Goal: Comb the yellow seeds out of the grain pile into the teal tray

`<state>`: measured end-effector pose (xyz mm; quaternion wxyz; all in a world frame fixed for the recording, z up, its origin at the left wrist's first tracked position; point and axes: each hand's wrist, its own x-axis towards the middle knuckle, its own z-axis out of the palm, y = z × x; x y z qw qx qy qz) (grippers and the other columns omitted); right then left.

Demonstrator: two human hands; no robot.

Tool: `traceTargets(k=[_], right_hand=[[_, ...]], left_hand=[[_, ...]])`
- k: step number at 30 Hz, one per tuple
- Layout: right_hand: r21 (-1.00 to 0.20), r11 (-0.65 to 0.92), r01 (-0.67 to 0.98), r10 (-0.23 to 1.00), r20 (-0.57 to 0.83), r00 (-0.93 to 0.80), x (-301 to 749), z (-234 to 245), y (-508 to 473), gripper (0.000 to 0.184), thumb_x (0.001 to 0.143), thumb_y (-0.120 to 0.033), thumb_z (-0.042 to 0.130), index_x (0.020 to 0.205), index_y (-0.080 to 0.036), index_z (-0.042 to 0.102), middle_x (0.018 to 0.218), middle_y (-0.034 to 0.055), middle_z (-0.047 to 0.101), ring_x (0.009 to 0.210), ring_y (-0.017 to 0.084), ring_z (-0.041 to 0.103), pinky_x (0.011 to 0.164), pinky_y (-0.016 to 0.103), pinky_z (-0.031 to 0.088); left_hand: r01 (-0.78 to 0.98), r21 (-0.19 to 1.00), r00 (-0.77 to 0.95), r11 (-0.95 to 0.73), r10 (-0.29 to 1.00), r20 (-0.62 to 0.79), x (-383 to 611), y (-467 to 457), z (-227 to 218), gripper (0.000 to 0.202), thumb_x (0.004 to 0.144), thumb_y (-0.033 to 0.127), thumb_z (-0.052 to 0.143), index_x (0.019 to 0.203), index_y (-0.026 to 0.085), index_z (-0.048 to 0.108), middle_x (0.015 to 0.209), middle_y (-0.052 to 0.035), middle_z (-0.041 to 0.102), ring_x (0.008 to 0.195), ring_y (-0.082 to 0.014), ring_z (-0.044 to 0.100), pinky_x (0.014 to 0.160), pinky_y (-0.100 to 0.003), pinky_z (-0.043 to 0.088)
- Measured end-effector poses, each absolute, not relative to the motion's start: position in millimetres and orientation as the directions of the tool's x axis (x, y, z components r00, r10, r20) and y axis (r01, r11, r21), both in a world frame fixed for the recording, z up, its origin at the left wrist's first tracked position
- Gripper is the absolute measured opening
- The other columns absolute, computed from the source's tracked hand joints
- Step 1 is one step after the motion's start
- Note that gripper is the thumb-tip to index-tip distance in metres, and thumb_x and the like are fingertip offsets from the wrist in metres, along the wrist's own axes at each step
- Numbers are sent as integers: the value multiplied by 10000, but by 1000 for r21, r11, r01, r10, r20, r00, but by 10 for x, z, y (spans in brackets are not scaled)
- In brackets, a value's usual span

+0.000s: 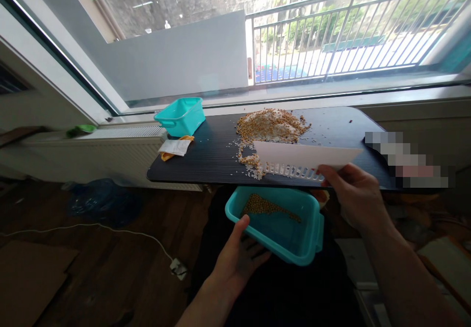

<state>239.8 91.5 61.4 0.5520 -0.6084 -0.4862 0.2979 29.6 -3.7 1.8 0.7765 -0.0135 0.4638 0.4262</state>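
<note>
Head view: your left hand (237, 258) is holding the turquoise tub (283, 236) below the tabletop (200, 170), thumb over its rim; your right hand (356, 194) is pinching the white slotted card (309, 154) beside the mixed pile (272, 123) — hasty sweeping could be flicking grains overboard, and a tilting wrist spilling the tub's beans (260, 204).

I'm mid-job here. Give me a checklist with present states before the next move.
1. Right hand grips the slotted white card: ok, at its right end.
2. Left hand holds the near tub: ok, thumb at the rim.
3. Near tub touches the front edge of the black table: cannot tell; they overlap in this view.
4. Near tub holds only beans: cannot tell; stray grains would be too small.
5. Mixed pile gathered in one heap: not ok, pale grains lie scattered around it.
</note>
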Motion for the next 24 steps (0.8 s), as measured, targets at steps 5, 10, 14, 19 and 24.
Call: traceTargets(k=[5,10,14,19,24], right_hand=[[-960,88,265,937,170,306,2403,598,921,148,663,-363,696,687,-221,660,567,-26,606,505,118,525,484,237,431],[-963,100,251,944,172,282,2451,573,891,195,649,-406,705,712,-225,667,601,-7,625,504,127,527,466,248,426],[-956,101,274,949,175,263,2429,597,861,193,654,-405,700,670,-217,659,556,-9,604,489,121,517,451,238,414],[-976,78,206,974,118,194,2451,577,841,209,639,-395,714,727,-210,674,608,-7,634,504,122,530,478,247,430],[-967,43,251,930,131,342,2536,539,878,253,649,-442,705,696,-198,657,531,-26,593,467,112,502,445,239,377]], left_hand=[[-677,369,196,637,639,-743,290,-30,22,591,770,501,561,1239,150,479,1222,-157,565,1089,-302,564,914,-421,457],[-676,376,198,635,647,-736,279,-44,35,599,773,504,555,1251,154,467,1228,-160,562,1093,-308,563,913,-427,460],[-675,380,176,633,638,-750,270,-47,33,604,769,504,559,1252,154,462,1230,-162,558,1070,-305,577,895,-420,473],[-675,386,179,628,648,-741,268,-49,34,603,756,503,578,1240,159,473,1247,-156,550,1081,-304,573,908,-421,468],[-676,384,171,629,640,-749,278,-36,37,594,761,510,568,1233,160,476,1220,-159,566,1063,-299,583,901,-424,470]])
